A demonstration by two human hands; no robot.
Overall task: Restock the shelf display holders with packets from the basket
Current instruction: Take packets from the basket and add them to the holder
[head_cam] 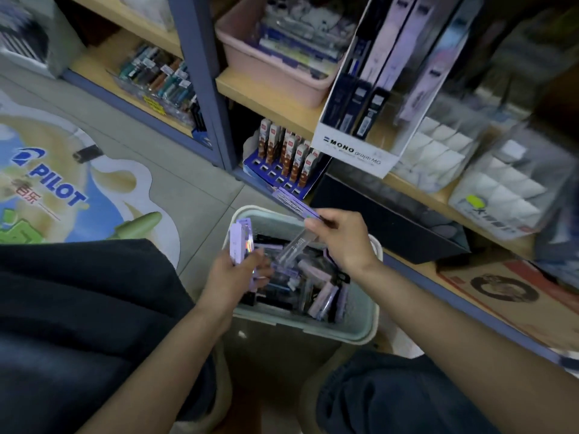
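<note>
Right grip (343, 239) pinches purple packet (293, 204), long axis up-left; left grip (235, 280) clasps stack (240, 242).

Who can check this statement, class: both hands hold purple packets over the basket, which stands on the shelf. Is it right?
Not quite. The head view shows the basket standing in front of the shelf, between the person's knees, not on it. The rest holds: left hand and right hand both hold purple packets over it.
</note>
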